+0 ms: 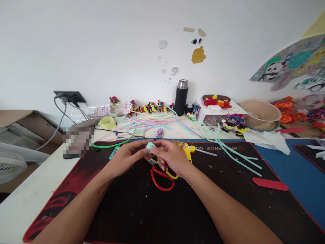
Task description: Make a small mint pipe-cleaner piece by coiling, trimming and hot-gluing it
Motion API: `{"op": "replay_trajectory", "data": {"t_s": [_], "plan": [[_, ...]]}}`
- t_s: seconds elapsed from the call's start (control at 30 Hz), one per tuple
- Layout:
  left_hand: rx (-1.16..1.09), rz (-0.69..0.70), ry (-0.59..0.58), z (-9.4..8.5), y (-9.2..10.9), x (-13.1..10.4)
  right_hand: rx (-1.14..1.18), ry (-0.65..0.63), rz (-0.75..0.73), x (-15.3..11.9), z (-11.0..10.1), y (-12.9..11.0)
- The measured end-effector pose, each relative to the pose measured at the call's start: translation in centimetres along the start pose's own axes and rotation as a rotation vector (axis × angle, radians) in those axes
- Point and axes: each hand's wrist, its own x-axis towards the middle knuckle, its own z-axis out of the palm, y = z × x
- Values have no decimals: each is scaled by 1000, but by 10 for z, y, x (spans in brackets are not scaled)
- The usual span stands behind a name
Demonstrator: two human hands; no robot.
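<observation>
Small mint-green fuzzy piece pinched between fingertips of left hand and right hand, above black red-edged mat. Red-and-yellow-handled scissors near right hand, yellow glue gun just beyond. Could slip or deform if squeezed unevenly.

Through my feed, the mint piece and pale green stems look fuzzy. I see a matt, cloth-like mat, smooth plastic on the red scissor handle and yellow glue gun, and a matt black bottle with a shiny metal top.
</observation>
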Motion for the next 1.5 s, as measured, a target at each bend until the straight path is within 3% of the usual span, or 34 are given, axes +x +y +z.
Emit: {"op": "replay_trajectory", "data": {"t_s": [0.53, 0.97, 1.5], "plan": [[-41, -49, 15, 6, -5, 4, -58, 25, 12, 4, -2, 11], [156, 74, -51, 7, -5, 1, -52, 32, 18, 4, -2, 11], [174, 71, 36, 12, -8, 2, -17, 32, 5, 5, 0, 10]]}}
